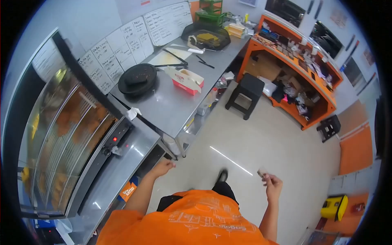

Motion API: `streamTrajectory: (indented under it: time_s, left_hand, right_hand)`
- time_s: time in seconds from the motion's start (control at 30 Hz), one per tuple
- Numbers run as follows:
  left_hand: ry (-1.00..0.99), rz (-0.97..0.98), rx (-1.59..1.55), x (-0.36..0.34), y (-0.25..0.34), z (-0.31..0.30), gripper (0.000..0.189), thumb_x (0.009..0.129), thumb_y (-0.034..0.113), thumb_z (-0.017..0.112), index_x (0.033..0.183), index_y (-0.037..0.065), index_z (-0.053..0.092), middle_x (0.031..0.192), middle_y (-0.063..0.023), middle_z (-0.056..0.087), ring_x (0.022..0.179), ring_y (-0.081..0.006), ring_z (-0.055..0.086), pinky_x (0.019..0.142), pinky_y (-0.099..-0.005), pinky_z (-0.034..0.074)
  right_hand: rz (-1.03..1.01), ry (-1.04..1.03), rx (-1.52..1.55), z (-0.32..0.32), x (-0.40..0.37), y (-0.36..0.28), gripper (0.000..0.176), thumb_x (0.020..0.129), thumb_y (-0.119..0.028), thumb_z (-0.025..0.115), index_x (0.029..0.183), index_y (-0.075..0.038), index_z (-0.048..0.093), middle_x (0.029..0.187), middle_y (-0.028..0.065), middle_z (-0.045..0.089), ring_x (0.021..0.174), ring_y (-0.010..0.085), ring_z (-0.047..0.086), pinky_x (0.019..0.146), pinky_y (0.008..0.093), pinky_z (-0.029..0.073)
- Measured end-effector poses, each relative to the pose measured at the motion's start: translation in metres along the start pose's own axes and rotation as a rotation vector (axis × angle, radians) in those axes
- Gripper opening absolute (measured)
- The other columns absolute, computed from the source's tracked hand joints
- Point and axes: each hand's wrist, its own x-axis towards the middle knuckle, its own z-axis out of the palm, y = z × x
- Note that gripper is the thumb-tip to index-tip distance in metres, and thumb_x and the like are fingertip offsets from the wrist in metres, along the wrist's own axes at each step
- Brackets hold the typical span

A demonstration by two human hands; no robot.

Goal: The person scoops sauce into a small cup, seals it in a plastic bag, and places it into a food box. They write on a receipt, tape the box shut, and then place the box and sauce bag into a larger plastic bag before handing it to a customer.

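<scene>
My right hand (273, 185) is out over the floor at the right, its thumb and fingers pinching a small, crumpled, pale brown-grey piece (261, 172) whose kind I cannot make out. Lower left of the steel table, my left hand (164, 167) hangs with its fingers curled in and nothing visible in them. It is close to the corner of the steel counter (141, 153) and touches nothing I can see. On the table stand a red and white paper food box (188, 85), a round black lid-like pan (137, 79) and black tongs (175, 57).
A glass warming cabinet (69, 151) with fried food stands at the left. Behind the steel table (163, 108) are handwritten sheets (134, 36); a black tray (206, 36) sits at its far end. A black stool (246, 94) stands before an orange shelf unit (294, 102). A yellow bag (334, 207) hangs right.
</scene>
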Motion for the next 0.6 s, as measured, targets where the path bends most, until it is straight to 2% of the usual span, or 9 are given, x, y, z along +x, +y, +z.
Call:
streamTrajectory:
  time_s: [0.1, 0.17, 0.3, 0.4, 0.47, 0.5, 0.53, 0.57, 0.6]
  left_hand:
    - [0.113, -0.107, -0.09, 0.041, 0.09, -0.017, 0.037, 0.094, 0.038, 0.065, 0.099, 0.002, 0.071, 0.086, -0.0104, 0.069, 0.082, -0.018, 0.063, 0.075, -0.0344, 0.05]
    - [0.221, -0.126, -0.207, 0.07, 0.069, 0.007, 0.035, 0.094, 0.036, 0.065, 0.099, 0.001, 0.07, 0.085, -0.0091, 0.069, 0.081, -0.017, 0.063, 0.074, -0.0325, 0.05]
    - [0.483, -0.257, -0.302, 0.088, 0.108, 0.052, 0.03, 0.093, 0.031, 0.067, 0.102, 0.002, 0.069, 0.087, -0.0079, 0.07, 0.08, -0.0161, 0.064, 0.075, -0.032, 0.051]
    - [1.018, -0.264, -0.333, 0.071, 0.132, 0.043, 0.023, 0.09, 0.021, 0.07, 0.104, 0.003, 0.069, 0.088, -0.0074, 0.071, 0.077, -0.0129, 0.064, 0.072, -0.0306, 0.052]
    - [1.392, -0.223, -0.242, 0.049, 0.116, -0.008, 0.022, 0.09, 0.019, 0.068, 0.105, 0.003, 0.068, 0.085, -0.0058, 0.07, 0.076, -0.0119, 0.064, 0.07, -0.0296, 0.051]
    - [1.51, -0.54, -0.071, 0.023, 0.185, -0.06, 0.022, 0.09, 0.017, 0.066, 0.108, 0.004, 0.067, 0.083, -0.0044, 0.069, 0.074, -0.0113, 0.063, 0.067, -0.0292, 0.05]
    - [1.701, -0.362, -0.186, 0.001, 0.202, -0.1, 0.023, 0.091, 0.017, 0.064, 0.11, 0.004, 0.067, 0.082, -0.0045, 0.068, 0.075, -0.0128, 0.062, 0.066, -0.0311, 0.05]
    - [1.904, -0.105, 0.008, -0.022, 0.209, -0.145, 0.023, 0.093, 0.02, 0.065, 0.109, 0.004, 0.067, 0.083, -0.0045, 0.068, 0.076, -0.0139, 0.063, 0.07, -0.0318, 0.05]
    - [2.123, -0.192, 0.37, -0.04, 0.244, -0.189, 0.026, 0.094, 0.023, 0.066, 0.109, 0.001, 0.066, 0.089, -0.0066, 0.068, 0.084, -0.0154, 0.063, 0.079, -0.032, 0.05]
  right_hand:
    - [-0.022, -0.083, 0.065, 0.037, 0.129, -0.004, 0.028, 0.094, -0.021, 0.067, 0.101, 0.006, 0.071, 0.084, 0.01, 0.071, 0.071, 0.0165, 0.068, 0.062, 0.0277, 0.052]
    - [-0.071, -0.225, 0.105, 0.081, 0.21, -0.025, 0.027, 0.095, -0.02, 0.066, 0.101, 0.006, 0.07, 0.085, 0.0093, 0.071, 0.072, 0.0159, 0.067, 0.063, 0.0273, 0.051]
    - [-0.244, -0.6, 0.124, 0.184, 0.334, -0.093, 0.025, 0.097, -0.019, 0.063, 0.103, 0.004, 0.07, 0.088, 0.0079, 0.072, 0.075, 0.014, 0.067, 0.065, 0.0257, 0.051]
    - [-0.432, -0.886, 0.16, 0.264, 0.392, -0.141, 0.025, 0.099, -0.02, 0.062, 0.102, 0.003, 0.069, 0.092, 0.008, 0.072, 0.075, 0.0121, 0.065, 0.066, 0.0244, 0.05]
    - [-0.506, -1.008, 0.277, 0.319, 0.412, -0.174, 0.024, 0.099, -0.019, 0.06, 0.102, 0.003, 0.066, 0.094, 0.0089, 0.072, 0.071, 0.0114, 0.064, 0.064, 0.0239, 0.049]
    - [-0.539, -1.087, 0.292, 0.345, 0.422, -0.186, 0.024, 0.099, -0.019, 0.06, 0.102, 0.003, 0.066, 0.094, 0.0089, 0.072, 0.071, 0.0114, 0.064, 0.064, 0.0239, 0.049]
    - [-0.529, -1.168, 0.249, 0.364, 0.431, -0.191, 0.023, 0.099, -0.019, 0.06, 0.103, 0.003, 0.065, 0.094, 0.0095, 0.072, 0.071, 0.0115, 0.064, 0.062, 0.0242, 0.049]
    - [-0.515, -1.227, 0.21, 0.384, 0.44, -0.194, 0.023, 0.1, -0.018, 0.059, 0.103, 0.003, 0.064, 0.093, 0.01, 0.072, 0.071, 0.0115, 0.064, 0.06, 0.0245, 0.048]
    - [-0.437, -1.313, 0.185, 0.405, 0.447, -0.193, 0.021, 0.1, -0.017, 0.058, 0.103, 0.003, 0.063, 0.09, 0.0097, 0.071, 0.07, 0.0119, 0.064, 0.057, 0.0252, 0.048]
